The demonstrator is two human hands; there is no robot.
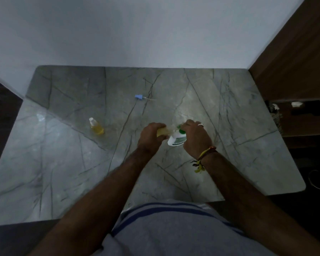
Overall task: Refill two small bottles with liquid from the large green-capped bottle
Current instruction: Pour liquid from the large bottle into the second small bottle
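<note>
My left hand [150, 138] is closed around a small bottle [163, 131] of yellow liquid, held over the middle of the marble table [63, 163]. My right hand [197, 140] grips the large white bottle [176, 140] with the green cap [181, 130]. The large bottle is tilted, its green top close to the small bottle's mouth. The blur hides whether liquid is flowing. A second small bottle [96, 126], part full of yellow liquid and with a white top, stands upright to the left, apart from both hands.
A blue pump cap with a thin tube [139, 97] lies on the table beyond the hands. A white wall runs along the far edge. Brown wooden furniture [294, 61] stands at the right, with a dark shelf below it.
</note>
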